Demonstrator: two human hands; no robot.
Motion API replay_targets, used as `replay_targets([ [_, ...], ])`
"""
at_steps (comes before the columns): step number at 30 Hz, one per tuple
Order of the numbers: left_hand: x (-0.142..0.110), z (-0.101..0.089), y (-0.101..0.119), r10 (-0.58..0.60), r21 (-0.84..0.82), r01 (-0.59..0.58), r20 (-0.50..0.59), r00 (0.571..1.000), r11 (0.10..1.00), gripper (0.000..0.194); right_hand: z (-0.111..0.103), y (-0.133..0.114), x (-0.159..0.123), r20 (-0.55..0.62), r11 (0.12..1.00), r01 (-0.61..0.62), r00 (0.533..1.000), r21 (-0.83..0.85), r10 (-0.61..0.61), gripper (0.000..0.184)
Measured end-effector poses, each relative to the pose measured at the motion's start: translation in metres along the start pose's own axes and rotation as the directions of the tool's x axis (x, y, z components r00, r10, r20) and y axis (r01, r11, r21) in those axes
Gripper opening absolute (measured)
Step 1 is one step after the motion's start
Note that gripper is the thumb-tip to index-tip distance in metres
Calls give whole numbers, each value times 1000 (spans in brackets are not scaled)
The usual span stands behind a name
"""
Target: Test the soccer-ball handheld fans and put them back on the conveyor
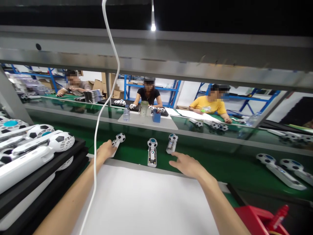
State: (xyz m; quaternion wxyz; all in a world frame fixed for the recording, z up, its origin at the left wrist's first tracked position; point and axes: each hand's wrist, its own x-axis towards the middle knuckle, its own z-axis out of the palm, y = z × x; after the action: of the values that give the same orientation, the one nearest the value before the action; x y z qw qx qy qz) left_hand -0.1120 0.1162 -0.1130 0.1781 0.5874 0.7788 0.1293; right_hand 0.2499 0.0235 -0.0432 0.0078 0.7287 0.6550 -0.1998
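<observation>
My left hand (105, 150) is closed around the handle of a white handheld fan (120, 137) with a black-and-white football-patterned head. My right hand (187, 164) is open, its fingers stretched toward a second fan (171, 143) that lies on the green belt; whether a fingertip touches its lower end I cannot tell. Between my hands lies a third fan (152, 152), its head pointing away from me and its handle uncovered, with parts showing inside. A white sheet (149, 199) covers the work surface under my forearms.
Black trays (73, 148) stacked with fans stand at left. More fans (281, 171) lie on the green belt (227, 163) at right. A white cable (96, 143) hangs in front of my left forearm. A red bin (254, 220) is at lower right. Several people sit across.
</observation>
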Motion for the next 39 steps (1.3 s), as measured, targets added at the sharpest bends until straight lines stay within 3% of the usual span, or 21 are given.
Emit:
replay_targets([
  [6,0,18,5,66,-203,-40,122,990,978,36,1,2,-2,-26,999,36,999,20,-36,60],
  [10,-9,26,15,106,-414,-23,179,978,910,31,1,1,-9,-52,997,67,997,47,-64,59],
  [15,-40,11,45,285,-744,-34,214,934,667,29,-4,-11,-19,-174,986,123,979,114,-102,53],
  [19,-84,-17,77,497,-904,-60,177,850,424,27,-2,-28,-27,-265,933,251,947,258,-181,48],
  [23,-131,-32,99,660,-959,-21,178,730,282,43,3,-45,-39,-328,778,440,891,449,-314,57],
  [25,-149,-31,106,748,-976,3,170,642,219,50,5,-52,-47,-361,579,540,841,611,-403,55],
  [28,-166,-26,111,824,-985,-5,144,548,175,56,5,-57,-59,-372,267,536,794,801,-481,41],
  [30,-173,-24,113,841,-985,-21,136,524,172,57,3,-59,-65,-358,210,514,786,832,-503,36],
  [35,-184,-29,112,860,-984,-59,115,497,166,59,-2,-58,-73,-351,170,526,741,833,-572,29],
  [39,-191,-30,112,866,-986,-69,98,491,151,59,-4,-57,-78,-346,138,508,737,850,-581,27],
])
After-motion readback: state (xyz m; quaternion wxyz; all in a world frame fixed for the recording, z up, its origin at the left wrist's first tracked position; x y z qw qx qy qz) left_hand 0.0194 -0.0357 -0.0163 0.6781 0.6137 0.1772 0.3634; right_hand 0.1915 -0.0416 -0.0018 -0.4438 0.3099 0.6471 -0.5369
